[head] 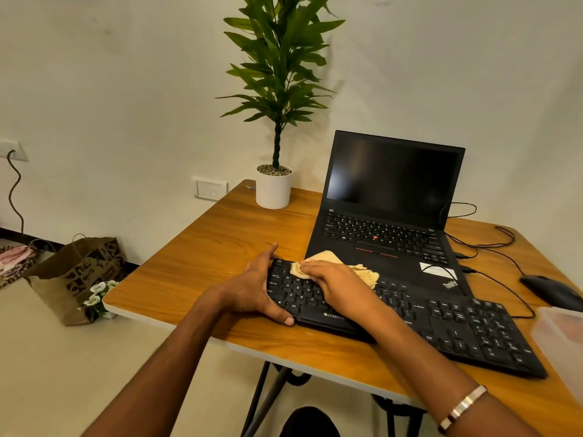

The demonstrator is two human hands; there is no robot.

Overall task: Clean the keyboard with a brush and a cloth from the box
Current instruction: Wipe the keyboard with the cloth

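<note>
Worktop (220,247): orange wood grain, against cream wall. Keyboard (410,323), black, marked "ZEBRO…", at near edge. Left hand (252,288) clamps its left end, thumb at front. Right hand (337,285), fingers straight, presses beige cloth (366,272) onto upper keys. Laptop (391,216) behind, labelled "ThinkPad". Mouse (550,291) right; plant pot (273,190) behind.

A wooden table (220,234) with a pale edge carries the lot. The black keyboard (457,329) lies slantwise along the near side, its far left corner overlapping the open black laptop (391,197) behind it. In the far corner stands a white pot (273,190) holding a tall green plant. Over to the right rests a black mouse (550,290), thin cables looping back towards the laptop, and a translucent box (561,339) sits at the right edge.
</note>
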